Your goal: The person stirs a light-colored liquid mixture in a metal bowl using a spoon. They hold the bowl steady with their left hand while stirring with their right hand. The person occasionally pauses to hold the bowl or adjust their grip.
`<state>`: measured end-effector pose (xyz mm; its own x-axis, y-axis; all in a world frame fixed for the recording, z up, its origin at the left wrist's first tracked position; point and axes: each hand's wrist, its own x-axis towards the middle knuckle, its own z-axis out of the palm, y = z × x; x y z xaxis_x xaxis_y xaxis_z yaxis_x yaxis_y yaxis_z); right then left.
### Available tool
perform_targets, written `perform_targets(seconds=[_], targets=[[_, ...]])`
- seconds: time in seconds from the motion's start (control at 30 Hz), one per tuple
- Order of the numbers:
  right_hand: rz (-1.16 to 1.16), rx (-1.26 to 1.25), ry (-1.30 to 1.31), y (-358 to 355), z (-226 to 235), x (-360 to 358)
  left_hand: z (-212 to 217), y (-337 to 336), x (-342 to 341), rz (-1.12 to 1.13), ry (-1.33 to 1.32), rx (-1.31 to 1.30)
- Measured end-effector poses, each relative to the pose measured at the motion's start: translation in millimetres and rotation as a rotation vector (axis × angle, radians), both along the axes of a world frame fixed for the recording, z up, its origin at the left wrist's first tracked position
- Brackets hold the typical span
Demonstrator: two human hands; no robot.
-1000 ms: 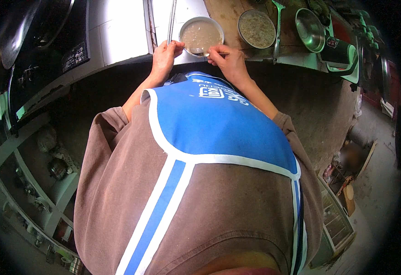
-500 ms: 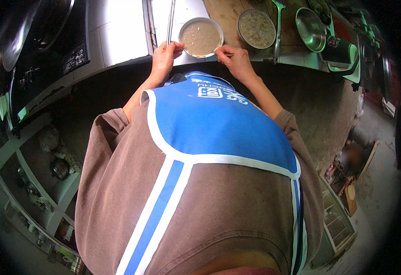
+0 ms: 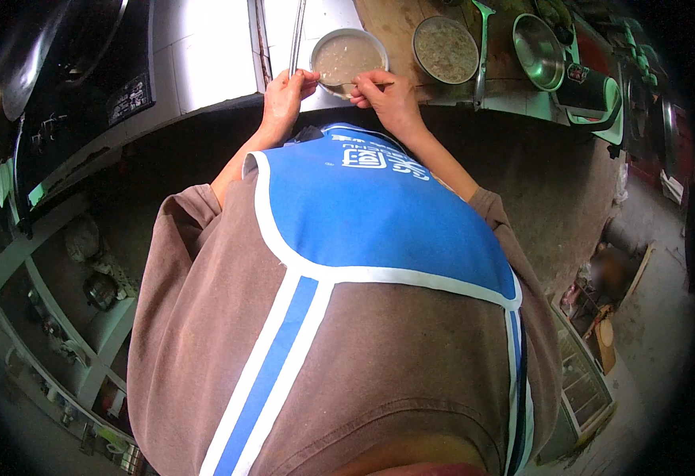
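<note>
At the upper centre of the frame, the right hand has its grip closed round a spoon, long axis running sideways, tip pointing left over the bowl. The left hand pinches a slim metal utensil pointing to the top edge.

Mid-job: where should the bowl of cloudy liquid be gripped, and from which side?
Probably by the rim of the bowl, at its left and right edges, coming from the near side. It is round, open upward and shows no handle, and its liquid could slop if tipped. The left hand sits at the near-left rim; the right hand holds a thin utensil, best put down first.
</note>
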<state>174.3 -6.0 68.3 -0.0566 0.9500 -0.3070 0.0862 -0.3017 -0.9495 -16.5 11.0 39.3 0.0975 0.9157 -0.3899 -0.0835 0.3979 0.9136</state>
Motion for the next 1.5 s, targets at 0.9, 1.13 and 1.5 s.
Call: perform_targets(seconds=[0.9,1.13,1.5], targets=[[0.446,0.662,-0.738,19.4,17.2,57.3,-1.9,1.1,1.3,0.002,-0.006,-0.022],[0.458,0.549,-0.836,24.7,18.2,57.9,-0.7,1.4,1.6,0.011,-0.007,-0.032],[0.296,0.280,-0.595,3.8,9.7,38.7,1.2,3.7,2.0,0.032,-0.047,-0.086]])
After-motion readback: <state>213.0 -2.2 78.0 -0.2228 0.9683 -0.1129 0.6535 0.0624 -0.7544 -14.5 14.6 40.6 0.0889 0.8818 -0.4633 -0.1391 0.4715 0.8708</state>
